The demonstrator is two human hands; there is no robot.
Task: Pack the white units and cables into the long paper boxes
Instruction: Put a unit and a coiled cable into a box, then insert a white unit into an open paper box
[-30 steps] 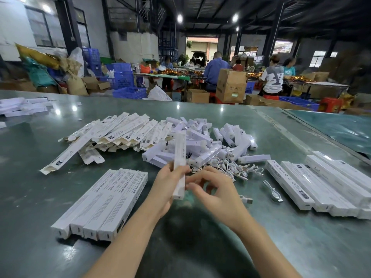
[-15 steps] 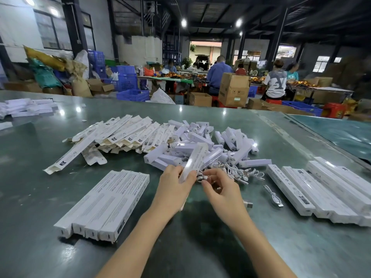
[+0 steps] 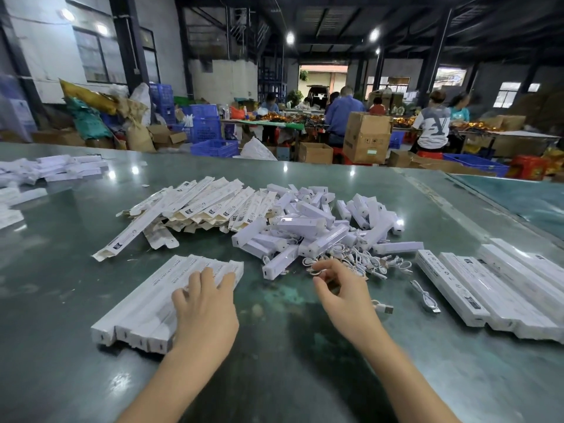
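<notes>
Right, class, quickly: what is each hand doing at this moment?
Left hand: open, fingers flat on the row of packed boxes.
Right hand: fingers curled, pinching a white cable at the pile's edge.

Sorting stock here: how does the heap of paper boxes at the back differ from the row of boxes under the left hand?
The heap of boxes lies loose and overlapping, flattened, with end flaps open; the row of boxes lies side by side, squared up, ends closed. The left hand rests on the row; nothing touches the heap. Both are long, white and printed.
</notes>
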